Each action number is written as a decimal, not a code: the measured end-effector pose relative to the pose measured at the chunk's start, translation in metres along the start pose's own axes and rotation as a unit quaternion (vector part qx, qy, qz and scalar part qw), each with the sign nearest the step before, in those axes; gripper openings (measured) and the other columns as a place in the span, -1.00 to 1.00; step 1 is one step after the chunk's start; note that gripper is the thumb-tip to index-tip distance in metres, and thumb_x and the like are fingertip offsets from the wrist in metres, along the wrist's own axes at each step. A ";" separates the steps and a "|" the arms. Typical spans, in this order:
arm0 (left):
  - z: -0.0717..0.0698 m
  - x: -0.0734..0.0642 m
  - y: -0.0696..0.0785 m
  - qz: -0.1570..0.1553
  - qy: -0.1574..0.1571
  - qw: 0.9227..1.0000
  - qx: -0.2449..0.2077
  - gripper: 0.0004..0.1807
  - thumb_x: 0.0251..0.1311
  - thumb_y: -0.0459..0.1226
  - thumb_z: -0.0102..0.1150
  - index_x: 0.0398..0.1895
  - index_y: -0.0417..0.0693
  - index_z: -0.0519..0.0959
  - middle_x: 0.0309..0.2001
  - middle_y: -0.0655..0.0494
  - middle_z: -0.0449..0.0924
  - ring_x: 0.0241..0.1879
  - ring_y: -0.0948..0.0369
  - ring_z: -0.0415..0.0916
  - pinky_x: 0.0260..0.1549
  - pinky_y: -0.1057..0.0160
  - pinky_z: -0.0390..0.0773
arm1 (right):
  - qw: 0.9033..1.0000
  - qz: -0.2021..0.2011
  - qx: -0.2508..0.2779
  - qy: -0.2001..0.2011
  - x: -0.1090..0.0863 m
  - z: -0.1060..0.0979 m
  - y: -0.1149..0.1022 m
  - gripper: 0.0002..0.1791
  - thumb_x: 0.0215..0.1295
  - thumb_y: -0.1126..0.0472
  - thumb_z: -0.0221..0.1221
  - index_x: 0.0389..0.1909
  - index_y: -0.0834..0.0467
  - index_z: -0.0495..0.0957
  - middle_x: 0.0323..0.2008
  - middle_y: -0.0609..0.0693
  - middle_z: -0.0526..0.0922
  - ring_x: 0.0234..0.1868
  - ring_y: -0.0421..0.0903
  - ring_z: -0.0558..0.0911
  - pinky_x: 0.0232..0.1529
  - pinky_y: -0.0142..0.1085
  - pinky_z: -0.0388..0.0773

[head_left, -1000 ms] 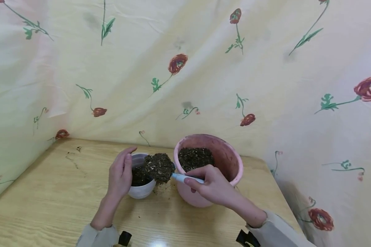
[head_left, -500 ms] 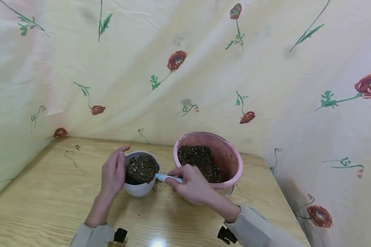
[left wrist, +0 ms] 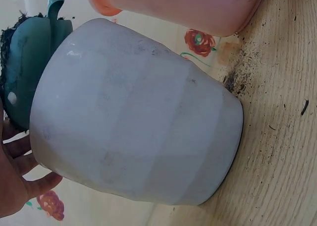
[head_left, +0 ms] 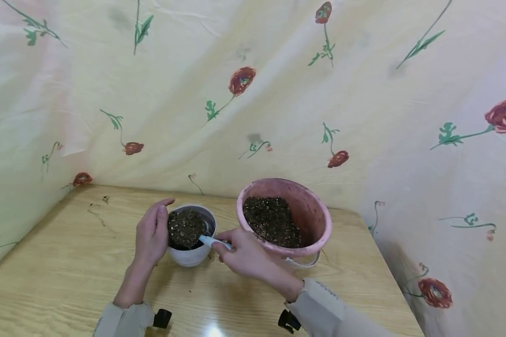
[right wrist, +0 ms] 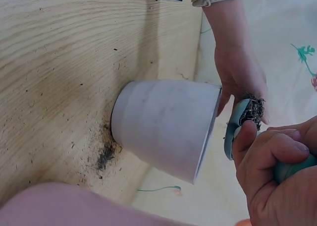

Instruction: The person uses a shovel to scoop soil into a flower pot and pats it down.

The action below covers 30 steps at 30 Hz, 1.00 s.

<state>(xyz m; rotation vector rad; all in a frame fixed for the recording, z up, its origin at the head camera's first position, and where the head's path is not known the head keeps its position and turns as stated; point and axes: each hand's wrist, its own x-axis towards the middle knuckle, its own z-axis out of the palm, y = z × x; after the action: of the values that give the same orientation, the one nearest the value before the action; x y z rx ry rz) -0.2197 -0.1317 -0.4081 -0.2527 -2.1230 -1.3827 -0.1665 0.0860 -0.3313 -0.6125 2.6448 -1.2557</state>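
Note:
My right hand [head_left: 245,255] grips the pale blue handle of a garden trowel [head_left: 211,241]. The trowel's blade carries a heap of dark potting soil [head_left: 186,228] over the mouth of a white flowerpot [head_left: 190,257]. In the left wrist view the teal underside of the trowel [left wrist: 30,70] shows just above the pot's rim. My left hand [head_left: 151,234] rests against the pot's left side, fingers extended and thumb up. From the right wrist, the white pot [right wrist: 163,122] stands upright on the table. What lies deep inside the pot is mostly hidden.
A pink bucket [head_left: 325,229] with dark soil inside stands right of the pot, its handle hanging at the front. Spilled soil crumbs [right wrist: 105,156] lie beside the pot on the wooden table [head_left: 219,299]. Flower-printed cloth [head_left: 278,112] walls the back and sides.
My right hand has moved left from the bucket side, bringing the loaded trowel from beside the pot to over its mouth. My left hand stays at the pot.

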 end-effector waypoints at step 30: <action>0.006 -0.001 -0.018 -0.027 -0.027 0.999 0.028 -0.56 0.53 -0.20 -0.32 0.10 -0.25 0.54 0.10 -0.21 0.55 0.17 -0.10 0.42 0.19 -0.07 0.34 | 0.999 0.047 0.011 -0.010 0.018 0.016 0.010 -0.78 0.36 0.29 0.07 -0.25 0.31 0.67 -0.65 -0.07 0.56 -0.73 -0.26 0.29 -0.72 -0.45 0.16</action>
<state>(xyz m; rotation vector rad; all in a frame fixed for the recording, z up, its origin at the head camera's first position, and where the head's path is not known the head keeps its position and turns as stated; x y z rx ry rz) -0.2292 -0.1339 -0.4247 -0.2156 -2.2244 -1.3594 -0.1814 0.0726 -0.3485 -0.4894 2.6072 -1.2445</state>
